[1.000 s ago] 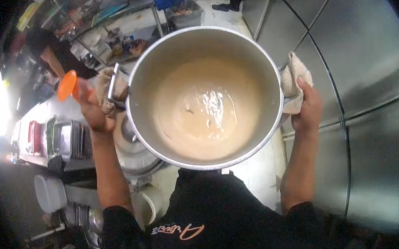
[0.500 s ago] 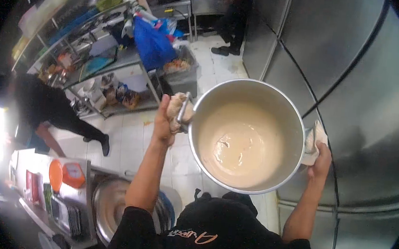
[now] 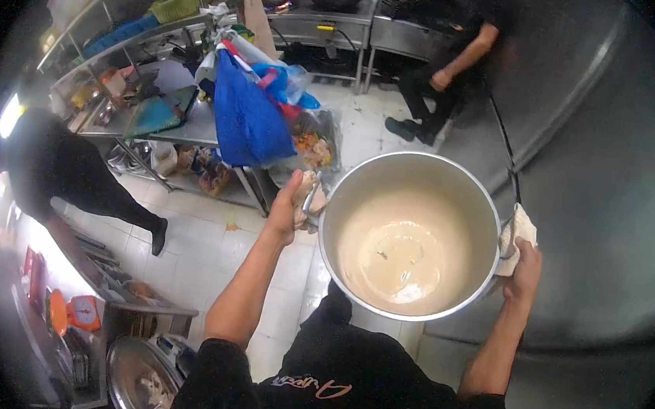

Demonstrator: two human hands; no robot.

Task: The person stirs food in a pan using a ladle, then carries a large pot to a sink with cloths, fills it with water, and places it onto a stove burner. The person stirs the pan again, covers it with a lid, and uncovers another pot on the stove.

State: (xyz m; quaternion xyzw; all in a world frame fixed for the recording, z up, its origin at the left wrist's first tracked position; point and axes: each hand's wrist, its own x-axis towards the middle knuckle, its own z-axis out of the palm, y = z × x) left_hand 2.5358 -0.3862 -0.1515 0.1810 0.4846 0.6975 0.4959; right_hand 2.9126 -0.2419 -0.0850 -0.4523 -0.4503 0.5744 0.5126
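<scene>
With pale liquid [image 3: 448, 254] inside, the pot [image 3: 416, 173] has just been carried onward and is held over the floor [image 3: 198, 216], apart from the bench [image 3: 153, 311], its handles [image 3: 310, 201] grasped through cloths [image 3: 525, 226] by the left hand's [image 3: 286, 210] and right hand's [image 3: 524, 272] fingers.

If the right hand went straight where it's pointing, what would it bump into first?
Past the cloth in the right hand, probably the big shiny metal wall, but I can't tell how far away it is.
</scene>
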